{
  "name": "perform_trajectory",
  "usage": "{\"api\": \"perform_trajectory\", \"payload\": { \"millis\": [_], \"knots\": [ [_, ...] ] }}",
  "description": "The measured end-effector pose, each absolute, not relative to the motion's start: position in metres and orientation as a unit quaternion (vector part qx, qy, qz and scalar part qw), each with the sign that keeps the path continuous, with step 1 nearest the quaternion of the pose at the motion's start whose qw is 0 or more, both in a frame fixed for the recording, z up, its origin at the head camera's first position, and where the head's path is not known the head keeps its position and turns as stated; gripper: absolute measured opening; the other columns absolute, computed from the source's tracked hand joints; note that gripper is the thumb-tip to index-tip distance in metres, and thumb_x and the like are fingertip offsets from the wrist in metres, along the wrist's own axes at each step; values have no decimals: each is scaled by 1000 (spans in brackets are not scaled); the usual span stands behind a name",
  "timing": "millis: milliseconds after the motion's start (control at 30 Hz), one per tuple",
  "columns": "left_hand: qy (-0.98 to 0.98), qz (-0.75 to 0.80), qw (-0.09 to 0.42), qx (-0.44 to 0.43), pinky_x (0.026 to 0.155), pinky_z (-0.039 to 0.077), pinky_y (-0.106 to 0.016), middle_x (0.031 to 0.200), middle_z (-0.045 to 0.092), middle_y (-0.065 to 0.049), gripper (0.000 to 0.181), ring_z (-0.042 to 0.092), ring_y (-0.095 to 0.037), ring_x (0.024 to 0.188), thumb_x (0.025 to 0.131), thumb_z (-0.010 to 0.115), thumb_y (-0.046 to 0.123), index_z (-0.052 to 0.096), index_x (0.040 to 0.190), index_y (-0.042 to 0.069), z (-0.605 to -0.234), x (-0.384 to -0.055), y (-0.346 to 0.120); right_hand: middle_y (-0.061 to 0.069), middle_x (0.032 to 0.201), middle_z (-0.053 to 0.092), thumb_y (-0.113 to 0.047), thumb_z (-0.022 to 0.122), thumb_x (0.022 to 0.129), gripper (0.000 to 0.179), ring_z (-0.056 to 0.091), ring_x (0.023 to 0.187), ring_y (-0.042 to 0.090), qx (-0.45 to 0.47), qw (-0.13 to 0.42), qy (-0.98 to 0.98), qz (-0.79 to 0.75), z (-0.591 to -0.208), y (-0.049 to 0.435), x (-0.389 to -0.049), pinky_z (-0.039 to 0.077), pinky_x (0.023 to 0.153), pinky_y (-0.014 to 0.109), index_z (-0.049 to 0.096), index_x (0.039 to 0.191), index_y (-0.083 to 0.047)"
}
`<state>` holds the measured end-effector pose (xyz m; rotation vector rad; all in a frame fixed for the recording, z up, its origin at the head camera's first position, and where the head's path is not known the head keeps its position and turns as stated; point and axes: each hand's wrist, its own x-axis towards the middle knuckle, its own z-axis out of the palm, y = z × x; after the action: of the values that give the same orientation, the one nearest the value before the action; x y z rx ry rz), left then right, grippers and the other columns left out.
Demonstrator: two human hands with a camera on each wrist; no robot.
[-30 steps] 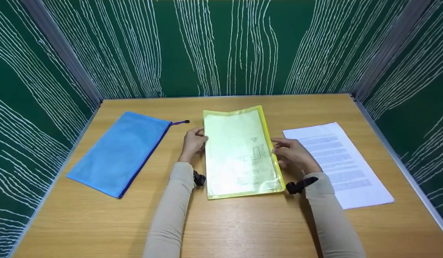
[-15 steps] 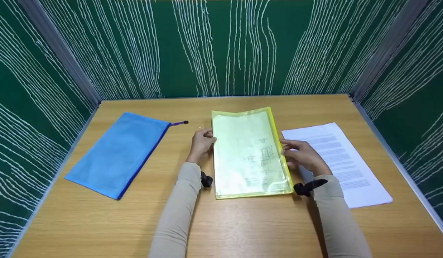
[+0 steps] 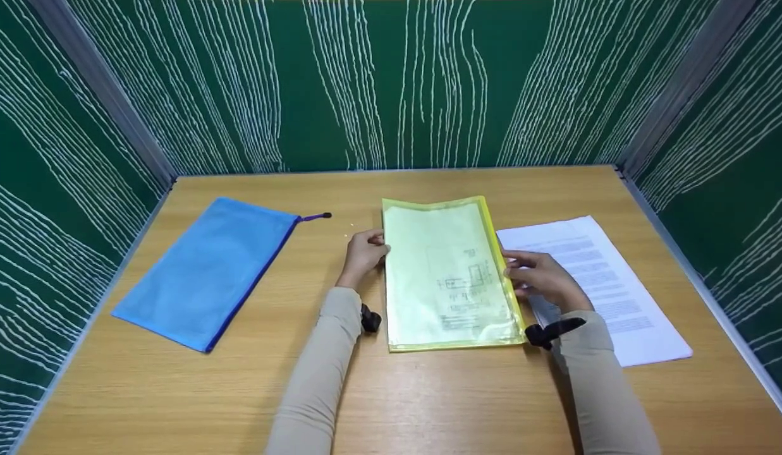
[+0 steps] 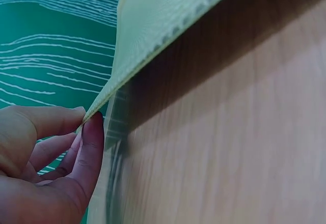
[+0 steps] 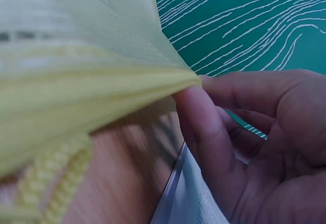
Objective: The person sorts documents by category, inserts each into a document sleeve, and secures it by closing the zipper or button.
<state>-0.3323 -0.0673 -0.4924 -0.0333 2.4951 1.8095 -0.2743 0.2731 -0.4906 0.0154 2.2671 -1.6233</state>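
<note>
Apparently, we are midway through handling the yellow folder (image 3: 435,246): printed paper (image 3: 470,281) is already showing inside, while releasing the folder is remaining undone. Our left hand (image 3: 364,254) and right hand (image 3: 545,277) are pinching its opposite side edges, raising them above the wooden surface (image 3: 428,404). Leftward, a blue pouch (image 3: 210,272) is lying; rightward, loose pages (image 3: 609,284). Green, white-streaked walls (image 3: 299,95) are enclosing us.

i'd call this a small booth fitted out like a desk space. green panels (image 3: 330,88) scribbled with wavy white lines shut in the wooden table (image 3: 176,392) at its back and both sides, with grey metal posts (image 3: 678,88) at the corners. the stuff is office stuff: printed sheets (image 3: 624,316), a yellow folder (image 3: 422,265), a blue zip pouch (image 3: 207,272).
</note>
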Motion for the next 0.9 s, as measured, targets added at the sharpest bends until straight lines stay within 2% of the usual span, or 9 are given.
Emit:
{"api": "perform_trajectory", "payload": {
  "millis": [200,433,733,900],
  "knots": [
    [810,585,37,-8,59,44,-20,93,59,-8,42,50,-13,78,80,61,0,56,121,0,-493,-332,-68,13,110,48,-15,59,88,54,59,78,15,-2,175,797,-578,-492,274,-274,52,59,25,39,137,-8],
    [805,592,40,-9,60,48,-22,99,60,-14,43,53,-12,79,78,60,-3,56,121,-2,-496,-333,-68,18,115,47,-15,59,87,55,58,78,15,1,182,798,-574,-493,273,-275,53,61,27,39,138,-9],
    [809,586,44,-8,58,46,-19,97,60,-12,42,55,-13,80,78,61,-3,57,120,-1,-496,-335,-67,16,114,48,-16,59,88,54,57,78,17,20,185,809,-557,-495,274,-277,54,63,30,40,138,-12],
    [823,567,38,2,61,47,-20,98,62,-13,40,56,-14,83,78,61,-2,59,118,-1,-496,-335,-67,16,111,49,-15,57,89,54,57,80,19,25,189,818,-542,-496,274,-277,53,63,30,38,139,-11]
  ]
}}
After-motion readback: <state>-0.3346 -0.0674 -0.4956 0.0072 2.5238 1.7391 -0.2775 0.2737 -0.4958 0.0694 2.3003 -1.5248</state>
